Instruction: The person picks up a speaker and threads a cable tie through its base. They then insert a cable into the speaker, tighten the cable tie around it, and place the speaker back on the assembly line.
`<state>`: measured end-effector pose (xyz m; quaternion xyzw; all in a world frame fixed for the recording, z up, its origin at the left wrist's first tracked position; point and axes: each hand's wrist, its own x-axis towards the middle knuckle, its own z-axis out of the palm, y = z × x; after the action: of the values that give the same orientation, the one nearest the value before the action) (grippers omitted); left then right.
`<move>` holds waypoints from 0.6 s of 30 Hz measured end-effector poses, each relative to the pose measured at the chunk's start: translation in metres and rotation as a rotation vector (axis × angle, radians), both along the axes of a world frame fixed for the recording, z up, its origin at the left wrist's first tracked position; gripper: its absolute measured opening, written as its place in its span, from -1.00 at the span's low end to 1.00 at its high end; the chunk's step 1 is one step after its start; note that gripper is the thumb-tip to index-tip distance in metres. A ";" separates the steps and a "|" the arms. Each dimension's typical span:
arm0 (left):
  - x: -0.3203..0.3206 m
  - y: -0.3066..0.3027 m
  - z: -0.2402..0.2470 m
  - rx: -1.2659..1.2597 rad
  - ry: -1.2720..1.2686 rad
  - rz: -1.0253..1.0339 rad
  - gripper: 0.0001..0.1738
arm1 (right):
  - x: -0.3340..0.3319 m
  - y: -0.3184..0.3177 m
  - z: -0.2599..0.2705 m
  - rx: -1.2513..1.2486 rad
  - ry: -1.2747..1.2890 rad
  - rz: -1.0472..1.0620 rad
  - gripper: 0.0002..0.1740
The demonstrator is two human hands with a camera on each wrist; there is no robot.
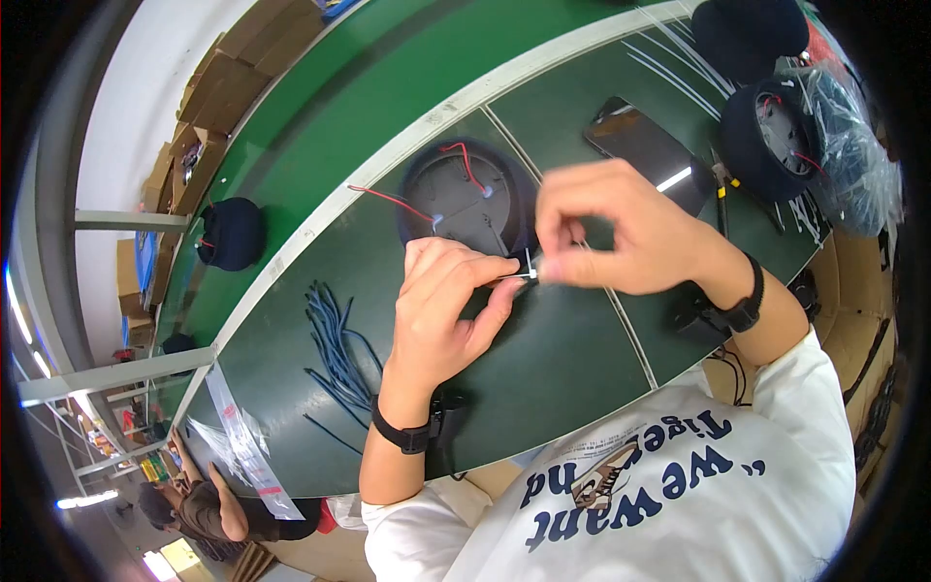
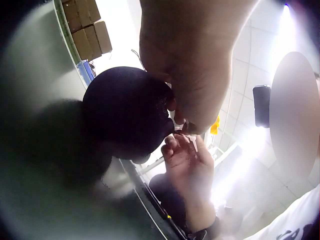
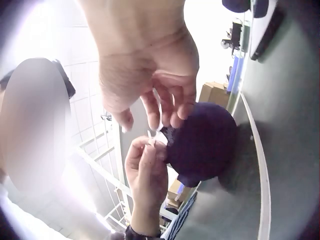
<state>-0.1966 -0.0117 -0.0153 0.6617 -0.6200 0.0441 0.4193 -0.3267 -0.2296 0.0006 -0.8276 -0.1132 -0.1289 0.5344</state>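
My left hand (image 1: 436, 301) pinches a thin white cable tie (image 1: 529, 275) between thumb and forefinger, at the near edge of a round, dark fabric-covered piece (image 1: 465, 199). That piece lies with its black plastic inside facing up, and two red wires come out of it. Close to the tie's small head is my right hand (image 1: 621, 228), blurred in the head view. From the right wrist view, the right hand's fingers (image 3: 153, 117) are loosely bent, with the thumb apart from them. The round piece (image 3: 202, 142) shows its dark outer side there.
Dark blue cords (image 1: 335, 335) lie in a bunch to the left. On the right are a phone (image 1: 645, 145), cutters (image 1: 721, 199), white cable ties (image 1: 679, 78) and another round piece (image 1: 766, 136) beside clear plastic wrap (image 1: 844, 145). A person (image 1: 218, 504) works farther along the bench.
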 end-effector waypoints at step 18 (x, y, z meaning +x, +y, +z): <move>0.005 0.004 -0.007 -0.179 -0.467 0.074 -0.66 | -0.020 -0.043 0.038 -0.003 0.250 0.461 -0.67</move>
<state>-0.1916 -0.0082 -0.0221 0.6160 -0.6689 0.2659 0.3199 -0.3463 -0.2721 0.0381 -0.7903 -0.2319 0.0996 0.5583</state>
